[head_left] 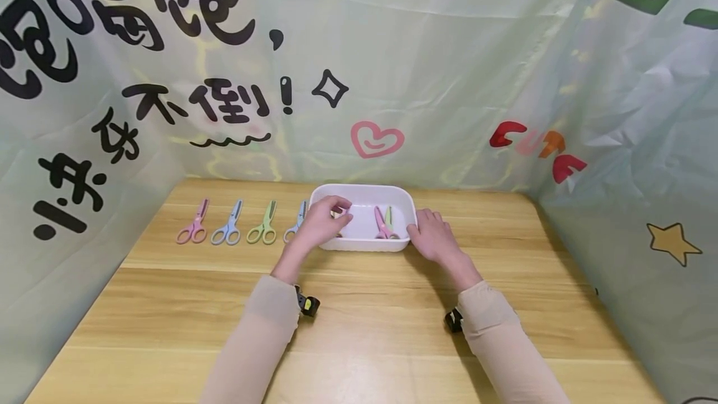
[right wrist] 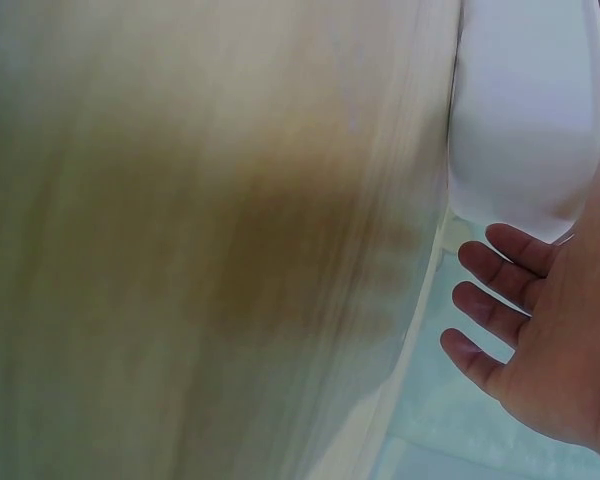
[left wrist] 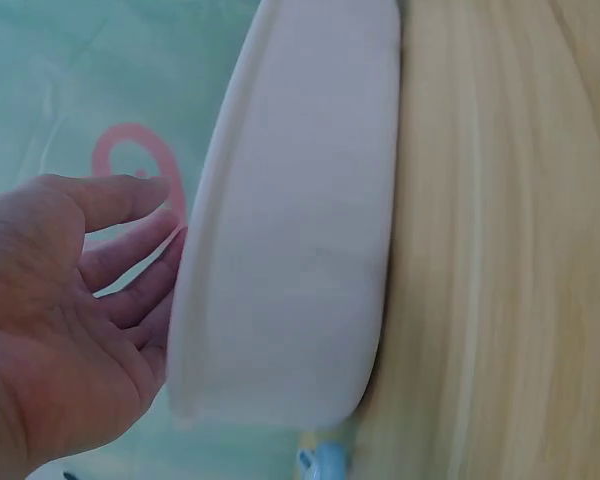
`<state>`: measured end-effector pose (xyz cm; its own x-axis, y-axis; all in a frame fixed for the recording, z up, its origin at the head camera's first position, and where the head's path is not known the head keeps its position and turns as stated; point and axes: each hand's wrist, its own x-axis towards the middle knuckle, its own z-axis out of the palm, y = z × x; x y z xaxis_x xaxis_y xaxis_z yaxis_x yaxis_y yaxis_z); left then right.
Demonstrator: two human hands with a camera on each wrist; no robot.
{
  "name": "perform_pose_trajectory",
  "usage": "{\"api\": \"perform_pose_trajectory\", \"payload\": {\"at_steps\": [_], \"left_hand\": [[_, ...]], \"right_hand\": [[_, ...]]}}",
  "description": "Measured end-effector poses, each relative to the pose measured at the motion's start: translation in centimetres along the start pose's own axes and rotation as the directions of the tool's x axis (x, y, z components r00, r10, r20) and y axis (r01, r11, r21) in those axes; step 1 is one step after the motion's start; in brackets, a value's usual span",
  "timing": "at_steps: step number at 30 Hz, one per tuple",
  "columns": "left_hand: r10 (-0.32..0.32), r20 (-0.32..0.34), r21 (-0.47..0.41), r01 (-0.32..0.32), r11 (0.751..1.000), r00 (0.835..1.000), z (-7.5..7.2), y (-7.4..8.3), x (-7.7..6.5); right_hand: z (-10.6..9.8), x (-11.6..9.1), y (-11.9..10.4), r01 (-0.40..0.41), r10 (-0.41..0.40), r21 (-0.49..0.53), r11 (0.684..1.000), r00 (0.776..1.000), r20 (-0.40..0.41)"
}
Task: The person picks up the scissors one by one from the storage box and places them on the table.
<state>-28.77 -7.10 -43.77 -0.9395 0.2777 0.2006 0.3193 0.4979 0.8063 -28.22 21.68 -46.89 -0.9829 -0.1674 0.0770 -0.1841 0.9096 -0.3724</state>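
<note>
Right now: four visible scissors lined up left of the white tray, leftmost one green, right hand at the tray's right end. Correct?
Leftmost scissors are pink, not green; head view shows it. Rest is right: four visible left of the white tray, right hand at its right end.

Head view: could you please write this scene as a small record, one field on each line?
Surface: wooden table
Container: white tray
Row beside tray, left to right: pink scissors, blue scissors, green scissors, second blue scissors partly hidden
Visible in tray: second pink scissors, second green scissors
Left hand: over tray's left end; whether it holds anything is unclear
Right hand: at tray's right end
Backdrop: pale cloth with writing
</note>
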Motion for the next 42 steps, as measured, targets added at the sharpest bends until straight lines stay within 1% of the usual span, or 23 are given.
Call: {"api": "perform_pose_trajectory", "payload": {"at_steps": [4,8,13,17,19,21,23,26,28,31,36,39,42], "left_hand": [[-0.005,0.053,-0.024,0.006,1.000,0.999,1.2,0.2,0.5],[-0.013,0.103,-0.018,0.015,1.000,0.995,2.2,0.3,1.2],[-0.010,0.176,-0.005,0.011,1.000,0.984,3.2,0.8,2.2],[-0.022,0.220,0.016,0.019,1.000,0.975,3.9,1.0,3.0],[-0.028,0.246,0.027,0.022,0.999,0.969,4.3,1.0,3.4],[-0.038,0.280,0.033,0.030,0.999,0.959,4.6,0.9,3.8],[-0.050,0.320,0.042,0.039,0.998,0.946,4.9,0.9,4.0],[-0.068,0.371,0.085,0.039,0.996,0.926,5.1,0.7,4.3],[-0.076,0.394,0.117,0.032,0.993,0.916,5.2,0.6,4.5],[-0.088,0.404,0.146,0.030,0.989,0.910,5.3,0.5,4.7],[-0.119,0.391,0.172,0.055,0.984,0.913,5.4,0.6,4.8],[-0.127,0.386,0.151,0.073,0.986,0.914,5.4,0.5,4.8],[-0.135,0.387,0.105,0.102,0.989,0.912,5.5,0.3,4.8]], "right_hand": [[0.0,0.1,0.0,0.001,-0.001,-0.001,1.000,1.000,0.005],[0.0,0.1,-0.1,-0.001,0.001,-0.004,1.000,1.000,0.008],[0.0,0.1,0.0,-0.007,0.007,-0.008,1.000,1.000,0.003],[0.0,0.1,0.0,-0.006,0.006,-0.012,1.000,1.000,-0.001],[0.1,0.1,0.1,-0.006,0.006,-0.013,1.000,1.000,-0.003],[0.1,0.1,0.1,-0.006,0.006,-0.013,1.000,1.000,-0.006],[0.1,0.2,0.1,-0.006,0.006,-0.014,1.000,1.000,-0.007],[0.0,0.2,0.0,-0.003,0.002,-0.013,1.000,1.000,-0.005],[-0.1,0.2,-0.1,-0.003,0.003,-0.010,1.000,1.000,-0.003],[-0.1,0.1,-0.2,-0.004,0.004,-0.004,1.000,1.000,-0.001],[-0.1,0.1,-0.2,-0.006,0.006,-0.002,1.000,1.000,0.001],[-0.1,0.1,-0.2,-0.005,0.005,-0.004,1.000,1.000,-0.001],[-0.1,0.1,-0.2,-0.004,0.004,-0.003,1.000,1.000,-0.002]]}}
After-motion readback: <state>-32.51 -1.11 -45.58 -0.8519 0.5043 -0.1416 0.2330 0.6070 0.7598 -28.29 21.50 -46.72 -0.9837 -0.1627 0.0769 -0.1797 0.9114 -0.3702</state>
